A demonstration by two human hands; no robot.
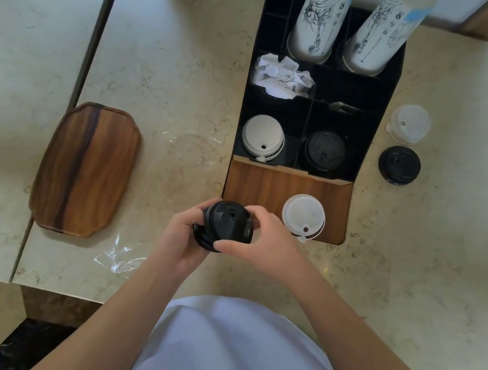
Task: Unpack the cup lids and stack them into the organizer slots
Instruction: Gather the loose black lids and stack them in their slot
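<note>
Both hands, left hand (182, 232) and right hand (263, 241), grip my glossy black lid stack (226, 226), tilted, at six o'clock of the organizer (380, 109).

Bare counter (172, 60) lies open left of the organizer (387, 88), between it and the wooden tray (83, 170). Two tall cup stacks (318, 20) block the far slots. The near slots hold a white lid stack (262, 139) and a black lid stack (323, 151), open above. Loose lids (399, 165) crowd the right side.
</note>
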